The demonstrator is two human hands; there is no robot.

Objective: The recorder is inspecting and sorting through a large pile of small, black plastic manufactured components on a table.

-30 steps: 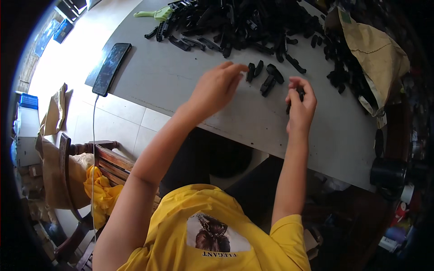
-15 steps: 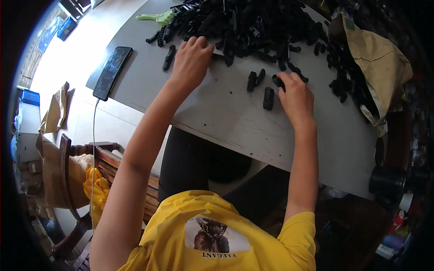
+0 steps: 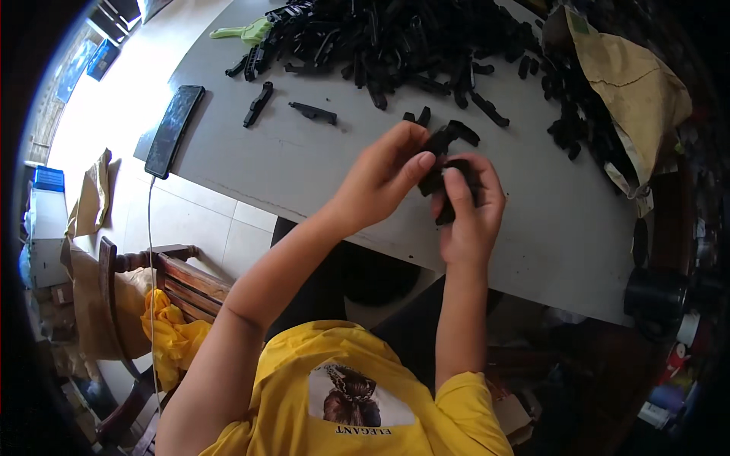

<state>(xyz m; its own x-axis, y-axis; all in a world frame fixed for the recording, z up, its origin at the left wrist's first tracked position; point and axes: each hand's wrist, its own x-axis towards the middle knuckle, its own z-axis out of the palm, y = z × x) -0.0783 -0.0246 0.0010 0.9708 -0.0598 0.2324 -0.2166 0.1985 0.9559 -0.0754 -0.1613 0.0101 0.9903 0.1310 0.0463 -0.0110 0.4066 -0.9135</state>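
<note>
My hands meet over the near middle of the table. My left hand (image 3: 380,178) is closed, pinching a black plastic part (image 3: 462,132) that sticks out beyond the fingertips. Against it, my right hand (image 3: 479,209) closes round a smaller dark block-shaped piece (image 3: 458,199), mostly covered by thumb and fingers. Whether the two pieces touch or are joined, I cannot tell. Just behind my left fingertips lie small black pieces (image 3: 423,115), partly hidden. Two slim black parts, one tilted (image 3: 258,104) and one lying crosswise (image 3: 312,112), rest apart to the left.
A large heap of black plastic parts (image 3: 411,45) covers the table's far side, with a light green scoop-like tool (image 3: 247,30) at its left. A cabled phone (image 3: 176,129) lies at the left edge. To the right, an open brown paper bag (image 3: 631,87) spills black pieces.
My left hand has come back from the heap toward the right, now with a black part. My right hand has drawn nearer and left, and both hands have come together.
</note>
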